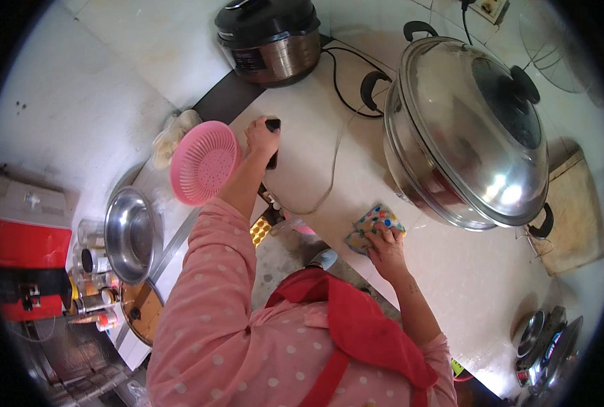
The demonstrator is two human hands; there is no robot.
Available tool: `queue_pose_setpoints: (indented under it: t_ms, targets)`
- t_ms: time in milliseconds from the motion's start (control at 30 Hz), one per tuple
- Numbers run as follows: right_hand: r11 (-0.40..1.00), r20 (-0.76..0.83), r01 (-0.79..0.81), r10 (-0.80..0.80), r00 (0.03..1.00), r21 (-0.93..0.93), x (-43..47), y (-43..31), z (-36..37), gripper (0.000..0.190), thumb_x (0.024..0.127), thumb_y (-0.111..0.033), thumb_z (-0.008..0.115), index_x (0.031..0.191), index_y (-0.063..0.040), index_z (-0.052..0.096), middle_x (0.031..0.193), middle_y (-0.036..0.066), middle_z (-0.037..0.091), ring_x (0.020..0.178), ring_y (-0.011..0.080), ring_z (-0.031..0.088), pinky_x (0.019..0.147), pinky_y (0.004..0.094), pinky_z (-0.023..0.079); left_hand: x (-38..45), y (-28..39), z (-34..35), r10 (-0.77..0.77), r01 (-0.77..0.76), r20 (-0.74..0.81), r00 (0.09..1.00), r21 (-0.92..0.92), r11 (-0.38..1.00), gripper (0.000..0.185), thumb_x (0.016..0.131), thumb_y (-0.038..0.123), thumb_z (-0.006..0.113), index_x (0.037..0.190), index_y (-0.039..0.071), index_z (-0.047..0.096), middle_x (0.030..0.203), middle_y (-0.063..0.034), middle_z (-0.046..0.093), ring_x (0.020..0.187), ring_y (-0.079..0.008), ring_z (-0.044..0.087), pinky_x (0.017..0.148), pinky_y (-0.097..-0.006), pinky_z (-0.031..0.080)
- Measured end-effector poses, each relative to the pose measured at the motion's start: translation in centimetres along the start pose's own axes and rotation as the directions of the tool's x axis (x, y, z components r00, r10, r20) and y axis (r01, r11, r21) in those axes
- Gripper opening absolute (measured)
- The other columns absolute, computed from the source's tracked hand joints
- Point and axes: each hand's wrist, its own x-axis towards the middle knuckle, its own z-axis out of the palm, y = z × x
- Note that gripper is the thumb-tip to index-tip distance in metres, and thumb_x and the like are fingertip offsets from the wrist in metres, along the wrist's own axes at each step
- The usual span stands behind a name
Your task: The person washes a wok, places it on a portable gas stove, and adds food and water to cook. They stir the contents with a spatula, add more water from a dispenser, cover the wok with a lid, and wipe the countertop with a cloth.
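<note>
My right hand lies on a dotted, colourful cloth on the pale countertop, its fingers spread over the cloth near the front edge. Farther off, my left hand holds a dark smartphone at the counter's left part; the palm covers part of it. Just left of that hand, a pink plastic colander leans on its side. A thin pale cable curves over the counter between my hands.
A large lidded steel pot stands at the right, before a wooden cutting board. An electric pressure cooker with a black cord stands at the back. At left are a steel basin, jars and a round glass lid.
</note>
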Motion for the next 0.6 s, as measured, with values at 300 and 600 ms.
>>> queue_pose_setpoints:
  t_ms: [300,600]
  targets:
    - [0.986,-0.111,-0.159,0.154,0.982,-0.040,0.4,-1.9,2.2,0.043,0.069,-0.005,0.068,0.110,-0.016,0.063,0.129,0.006,0.046,0.116,0.0341,0.039,0.098,0.0480,0.035,4.6,2.1,-1.9,-0.080,-0.019,0.347,0.935,0.273,0.962,0.068,0.075,0.032,0.068,0.134,0.017,0.039,0.135,-0.0116,0.040,0.127,-0.0320,0.037,0.095,-0.0553,0.040]
    - [0.978,-0.108,-0.197,0.189,0.976,-0.064,0.2,-1.9,2.8,0.039,0.075,-0.013,0.067,0.113,-0.019,0.062,0.133,0.005,0.044,0.121,0.0365,0.036,0.100,0.0487,0.033,5.2,2.3,0.4,-0.014,-0.115,0.357,0.934,0.336,0.935,0.070,0.076,0.029,0.064,0.139,0.019,0.034,0.140,-0.0135,0.036,0.130,-0.0344,0.033,0.101,-0.0509,0.037]
